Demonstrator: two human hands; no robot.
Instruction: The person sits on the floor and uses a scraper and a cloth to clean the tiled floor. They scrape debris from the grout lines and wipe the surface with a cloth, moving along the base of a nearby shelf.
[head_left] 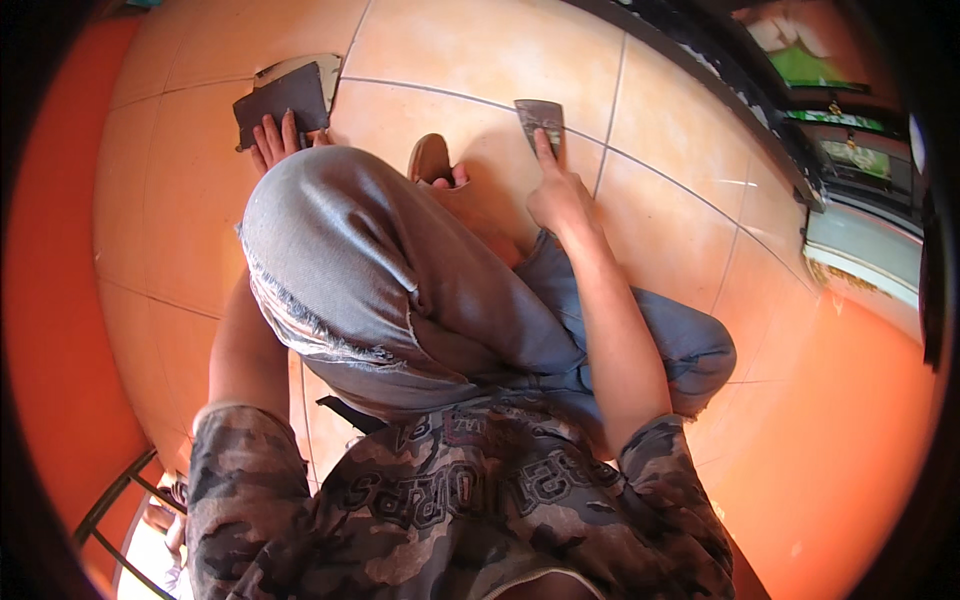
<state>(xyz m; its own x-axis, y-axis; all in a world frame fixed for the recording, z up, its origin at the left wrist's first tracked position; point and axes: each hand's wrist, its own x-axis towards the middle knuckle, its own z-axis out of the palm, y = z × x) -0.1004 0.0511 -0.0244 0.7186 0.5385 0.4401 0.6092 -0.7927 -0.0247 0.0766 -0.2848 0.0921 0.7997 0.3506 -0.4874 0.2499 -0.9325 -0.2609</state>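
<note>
Floor of glossy cream-and-peach tiles (450,60): filled most of the view, joints curved toward the rim. Bright-orange smooth wall (60,250): stood at left, cropped by the lens edge. Black-framed unit with green and white panels (750,110): stood at upper right. Dark camouflage-print short-sleeved shirt (500,470) and worn grey-blue denim trousers (340,230): worn low to the floor, one knee raised, other leg folded rightward, probably to bring both arms down to tile level.

Dark grey flat sheet (285,105): lay at upper left over a ragged-edged beige flat piece (330,72). Left hand (275,142): rested on the grey sheet, fingers extended and unclenched, perhaps for support or steadying. Flat dark wedge-bladed scraper (540,112): set against the tiles, right of the raised knee. Right hand (562,200): curled as if around the handle, forefinger laid straight along the blade, likely for pressure and aim. Brown rounded sandal (430,155): placed between both hands, bare toes (458,176) just beside.

Hidden or unclear: contents of the unit, too blurred to identify; left wrist, blocked by the knee; scraper handle, covered by the palm; material of the grey sheet, impossible to tell.
</note>
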